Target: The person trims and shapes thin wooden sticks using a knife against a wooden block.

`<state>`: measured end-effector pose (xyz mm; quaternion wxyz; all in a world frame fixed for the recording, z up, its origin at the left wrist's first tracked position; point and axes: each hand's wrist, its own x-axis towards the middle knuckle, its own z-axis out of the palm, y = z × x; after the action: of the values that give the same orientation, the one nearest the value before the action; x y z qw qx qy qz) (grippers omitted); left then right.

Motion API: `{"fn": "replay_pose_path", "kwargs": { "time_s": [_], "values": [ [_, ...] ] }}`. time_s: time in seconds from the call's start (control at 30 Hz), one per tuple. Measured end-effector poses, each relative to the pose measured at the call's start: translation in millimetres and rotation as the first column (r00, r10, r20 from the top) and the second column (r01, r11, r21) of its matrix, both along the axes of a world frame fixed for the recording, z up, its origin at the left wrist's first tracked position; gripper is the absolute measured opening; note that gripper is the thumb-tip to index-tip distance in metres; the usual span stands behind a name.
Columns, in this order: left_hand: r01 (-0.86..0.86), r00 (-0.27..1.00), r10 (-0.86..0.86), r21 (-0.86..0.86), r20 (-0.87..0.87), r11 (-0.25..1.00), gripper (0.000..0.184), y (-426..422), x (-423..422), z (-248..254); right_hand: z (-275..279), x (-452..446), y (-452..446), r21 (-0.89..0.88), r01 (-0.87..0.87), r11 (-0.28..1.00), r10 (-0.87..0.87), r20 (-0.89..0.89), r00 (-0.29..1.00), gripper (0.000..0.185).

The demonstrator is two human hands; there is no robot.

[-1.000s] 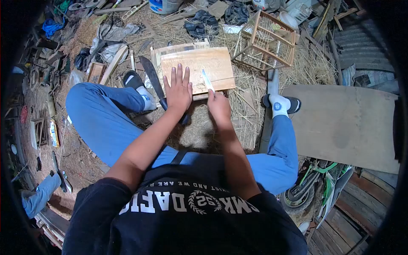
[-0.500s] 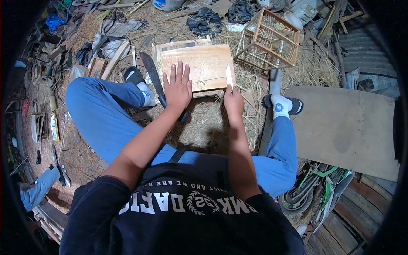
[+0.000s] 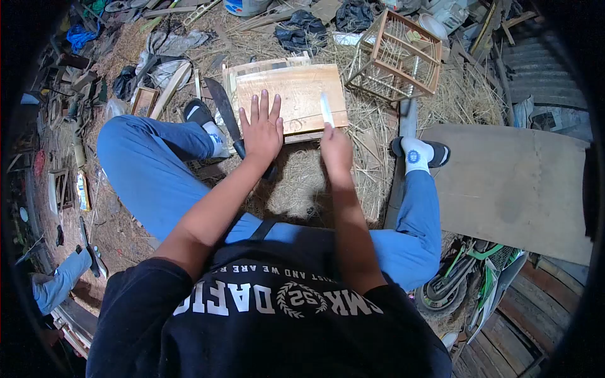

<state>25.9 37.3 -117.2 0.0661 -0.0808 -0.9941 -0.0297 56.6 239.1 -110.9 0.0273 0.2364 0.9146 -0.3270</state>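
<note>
My left hand [image 3: 261, 131] lies flat with fingers spread on the near left part of a pale wooden board [image 3: 293, 88]. In my right hand [image 3: 336, 150] is a knife [image 3: 326, 108], its handle mostly hidden by the closed fingers and its bright blade pointing away from me over the board's right side. A thin strip [image 3: 309, 117] runs across the board between my left hand and the blade; whether the blade touches it I cannot tell. Just left of the board lies a machete [image 3: 224, 107] with a dark blade, its handle passing beneath my left wrist.
A wooden birdcage-like frame [image 3: 397, 60] stands right of the board. Straw covers the ground around my feet. A large flat sheet [image 3: 504, 189] lies to the right, with a green and black motorbike [image 3: 466, 271] below it. Another person's leg [image 3: 60, 280] shows at lower left.
My right hand has moved left with the knife, and the blade now leans further left over the board. My left hand has stayed almost in place.
</note>
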Motion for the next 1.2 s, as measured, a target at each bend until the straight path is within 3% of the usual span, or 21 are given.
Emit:
{"fn": "replay_pose_path", "kwargs": {
  "time_s": [0.1,0.17,0.37,0.43,0.6,0.7,0.77,0.83,0.9,1.1,1.2],
  "values": [
    [0.011,1.000,-0.012,0.029,0.021,1.000,0.064,-1.4,-0.3,1.2,12.7,-4.3,-3.5,0.019,-0.033,0.999,0.032,0.020,0.999,0.052],
    [0.009,0.999,-0.010,0.029,0.041,1.000,0.063,-1.6,-1.0,2.8,15.9,-6.3,14.0,0.011,0.050,0.999,-0.050,0.057,0.997,0.053],
    [0.001,0.998,-0.001,0.007,0.061,1.000,0.062,0.4,-2.3,4.1,-8.8,3.4,10.9,0.024,0.090,0.996,-0.088,-0.062,0.994,0.054],
    [0.000,0.998,0.000,-0.004,0.057,1.000,0.062,0.7,-2.5,3.9,-4.0,3.0,12.2,0.024,0.030,0.999,-0.031,0.043,0.999,0.054],
    [0.005,0.997,-0.007,0.025,0.080,1.000,0.062,-1.7,-2.2,5.4,16.7,-1.3,20.0,-0.097,0.099,0.990,-0.101,-0.015,0.995,0.056],
    [0.003,0.998,-0.003,-0.004,0.064,1.000,0.062,0.1,-2.5,6.5,-9.7,10.7,-18.2,-0.012,-0.051,0.999,0.050,-0.063,0.997,0.053],
    [0.002,0.998,-0.003,0.012,0.065,1.000,0.061,1.0,-2.8,7.5,-3.7,9.3,-18.9,0.047,-0.088,0.995,0.086,0.038,0.996,0.054],
    [0.002,0.998,-0.003,0.017,0.066,1.000,0.061,-1.7,-4.4,8.4,8.7,5.8,-0.1,-0.094,-0.009,0.996,0.009,-0.006,1.000,0.055],
    [0.004,0.996,-0.008,0.046,0.085,0.999,0.061,-1.2,-2.3,6.9,14.1,-2.0,20.9,0.002,0.068,0.998,-0.068,0.065,0.996,0.053],
    [0.000,0.998,-0.001,0.008,0.062,1.000,0.061,0.3,-2.4,4.9,3.1,13.9,-37.2,-0.030,-0.129,0.991,0.131,0.061,0.990,0.048],
    [-0.008,0.995,0.006,0.020,0.095,1.000,0.062,-2.0,-1.9,6.3,9.2,1.8,6.1,-0.105,0.078,0.991,-0.074,0.044,0.996,0.052]
  ]
}}
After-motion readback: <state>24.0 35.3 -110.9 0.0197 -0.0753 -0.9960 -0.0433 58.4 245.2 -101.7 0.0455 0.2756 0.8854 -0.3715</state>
